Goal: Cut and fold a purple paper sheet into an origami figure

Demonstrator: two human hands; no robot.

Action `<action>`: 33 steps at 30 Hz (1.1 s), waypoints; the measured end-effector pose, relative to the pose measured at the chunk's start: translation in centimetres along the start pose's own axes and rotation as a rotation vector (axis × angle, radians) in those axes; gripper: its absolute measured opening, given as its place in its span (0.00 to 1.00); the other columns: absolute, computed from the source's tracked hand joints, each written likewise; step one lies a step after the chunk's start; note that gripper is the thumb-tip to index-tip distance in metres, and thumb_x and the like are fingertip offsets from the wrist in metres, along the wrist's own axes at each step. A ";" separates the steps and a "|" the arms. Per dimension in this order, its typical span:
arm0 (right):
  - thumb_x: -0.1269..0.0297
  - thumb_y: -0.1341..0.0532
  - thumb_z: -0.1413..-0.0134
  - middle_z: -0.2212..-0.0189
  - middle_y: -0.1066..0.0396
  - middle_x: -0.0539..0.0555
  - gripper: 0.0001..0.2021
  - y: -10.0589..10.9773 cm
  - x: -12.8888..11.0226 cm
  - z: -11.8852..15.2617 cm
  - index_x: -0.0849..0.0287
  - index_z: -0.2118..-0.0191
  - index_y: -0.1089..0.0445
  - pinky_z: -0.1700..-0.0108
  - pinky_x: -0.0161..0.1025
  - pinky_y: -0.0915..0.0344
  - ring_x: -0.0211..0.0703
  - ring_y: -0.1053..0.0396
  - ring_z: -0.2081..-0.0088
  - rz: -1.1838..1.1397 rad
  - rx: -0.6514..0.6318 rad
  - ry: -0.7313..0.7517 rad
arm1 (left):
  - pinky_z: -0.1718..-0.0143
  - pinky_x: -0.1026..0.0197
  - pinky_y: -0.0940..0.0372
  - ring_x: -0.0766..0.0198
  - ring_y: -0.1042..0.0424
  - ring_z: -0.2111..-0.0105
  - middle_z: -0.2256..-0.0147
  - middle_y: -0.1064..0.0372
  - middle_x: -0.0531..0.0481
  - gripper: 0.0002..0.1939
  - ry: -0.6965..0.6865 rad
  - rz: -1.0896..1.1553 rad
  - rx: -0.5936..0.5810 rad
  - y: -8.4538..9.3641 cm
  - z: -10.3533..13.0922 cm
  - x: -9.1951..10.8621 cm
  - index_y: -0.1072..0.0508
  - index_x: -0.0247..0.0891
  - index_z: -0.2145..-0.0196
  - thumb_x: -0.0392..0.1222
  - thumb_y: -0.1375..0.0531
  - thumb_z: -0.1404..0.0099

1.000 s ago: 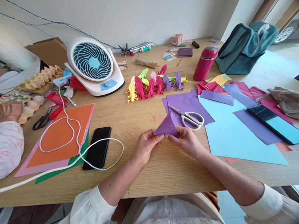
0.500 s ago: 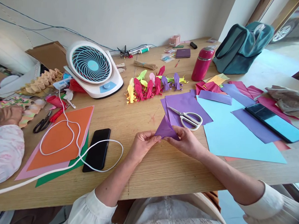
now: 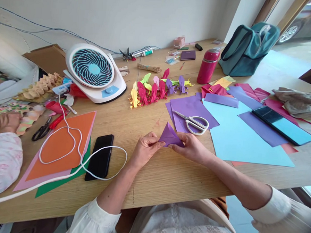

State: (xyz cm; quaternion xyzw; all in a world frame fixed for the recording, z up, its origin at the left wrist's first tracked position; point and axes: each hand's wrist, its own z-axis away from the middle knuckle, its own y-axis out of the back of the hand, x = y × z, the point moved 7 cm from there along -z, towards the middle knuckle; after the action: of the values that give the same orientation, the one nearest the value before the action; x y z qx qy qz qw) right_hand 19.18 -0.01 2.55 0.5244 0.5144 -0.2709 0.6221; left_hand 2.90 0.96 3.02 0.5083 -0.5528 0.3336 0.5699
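Near the table's front edge, my left hand [image 3: 148, 147] pinches the left corner of a folded purple paper [image 3: 171, 136]. My right hand [image 3: 191, 147] grips the same paper at its right corner. The paper is roughly triangular, its point up. Just behind my right hand, white-handled scissors [image 3: 194, 123] lie on purple sheets [image 3: 202, 110]. Folded paper flowers [image 3: 154, 90] in yellow, red, pink, green and purple form a row farther back.
A black phone [image 3: 99, 157] and white cable lie left of my hands, beside orange paper [image 3: 57, 146]. Behind stands a fan [image 3: 94, 71]. Right are a red bottle [image 3: 208, 66], light blue paper [image 3: 232, 134] and another phone [image 3: 282, 125]. A person's hand [image 3: 8, 121] rests far left.
The whole view has shifted slightly. The purple paper's upper tip has dropped a little and spread between my hands, both of which still hold it.
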 end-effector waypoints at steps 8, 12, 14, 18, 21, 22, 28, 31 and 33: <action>0.60 0.37 0.48 0.75 0.36 0.48 0.08 -0.3 0.1 0.1 0.58 0.71 0.32 0.71 0.36 0.43 0.39 0.41 0.73 0.006 -0.015 -0.003 | 0.66 0.62 0.43 0.65 0.38 0.69 0.72 0.37 0.51 0.14 -0.013 0.010 -0.055 -0.1 -0.2 -0.4 0.21 0.40 0.77 0.51 0.32 0.40; 0.61 0.39 0.47 0.75 0.38 0.48 0.08 -0.5 -0.1 0.1 0.58 0.72 0.35 0.71 0.36 0.45 0.37 0.42 0.73 0.013 -0.037 -0.002 | 0.64 0.63 0.41 0.65 0.37 0.68 0.71 0.35 0.51 0.14 0.060 0.096 -0.011 0.1 -0.1 -1.2 0.20 0.40 0.77 0.51 0.31 0.41; 0.61 0.40 0.46 0.75 0.40 0.48 0.08 -0.6 -0.2 0.1 0.58 0.72 0.36 0.71 0.36 0.46 0.37 0.43 0.73 0.017 -0.047 0.006 | 0.62 0.63 0.40 0.64 0.36 0.66 0.69 0.33 0.50 0.12 0.083 0.141 -0.047 -0.3 0.0 -1.3 0.19 0.40 0.74 0.51 0.31 0.41; 0.60 0.39 0.46 0.76 0.42 0.46 0.11 -0.7 -0.1 0.1 0.58 0.74 0.39 0.71 0.36 0.48 0.35 0.44 0.74 0.030 -0.060 0.011 | 0.61 0.63 0.40 0.64 0.35 0.66 0.69 0.33 0.50 0.11 0.099 0.161 -0.075 -0.7 0.0 -1.3 0.18 0.39 0.71 0.49 0.31 0.41; 0.57 0.38 0.46 0.76 0.42 0.46 0.12 -0.5 0.3 0.0 0.58 0.73 0.38 0.72 0.35 0.48 0.35 0.44 0.74 -0.008 -0.041 -0.022 | 0.62 0.63 0.40 0.65 0.37 0.68 0.71 0.34 0.52 0.13 0.106 0.178 0.006 -0.4 0.0 -1.5 0.20 0.38 0.75 0.50 0.30 0.43; 0.55 0.38 0.46 0.76 0.43 0.46 0.14 -0.5 0.5 0.0 0.58 0.73 0.38 0.72 0.35 0.49 0.35 0.45 0.74 -0.040 -0.038 -0.032 | 0.62 0.63 0.40 0.65 0.37 0.68 0.72 0.34 0.52 0.14 0.110 0.184 0.030 -0.3 0.0 -1.6 0.21 0.38 0.76 0.51 0.30 0.43; 0.44 0.36 0.49 0.78 0.50 0.45 0.23 -0.4 1.1 -0.3 0.58 0.77 0.41 0.73 0.36 0.54 0.34 0.52 0.74 -0.212 -0.018 -0.072 | 0.61 0.62 0.40 0.65 0.38 0.68 0.73 0.34 0.52 0.18 0.160 0.250 0.087 -0.3 0.1 -2.3 0.25 0.37 0.81 0.52 0.28 0.46; 0.41 0.35 0.51 0.78 0.50 0.45 0.25 -0.4 1.3 -0.4 0.59 0.78 0.39 0.73 0.36 0.55 0.34 0.53 0.74 -0.248 -0.027 -0.080 | 0.60 0.61 0.40 0.65 0.37 0.68 0.75 0.37 0.53 0.19 0.197 0.311 0.082 -0.5 0.2 -2.4 0.26 0.37 0.82 0.52 0.28 0.47; 0.41 0.34 0.51 0.78 0.50 0.45 0.25 -0.4 1.3 -0.4 0.59 0.77 0.38 0.73 0.36 0.55 0.34 0.53 0.74 -0.269 -0.034 -0.076 | 0.61 0.61 0.40 0.65 0.38 0.68 0.75 0.38 0.54 0.18 0.200 0.316 0.090 -0.6 0.3 -2.4 0.26 0.37 0.81 0.52 0.28 0.48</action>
State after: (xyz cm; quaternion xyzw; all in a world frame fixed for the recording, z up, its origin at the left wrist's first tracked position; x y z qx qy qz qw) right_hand 19.08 0.54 1.18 0.4293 0.5608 -0.3627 0.6079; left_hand 2.95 1.00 0.56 0.4043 -0.5509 0.4921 0.5393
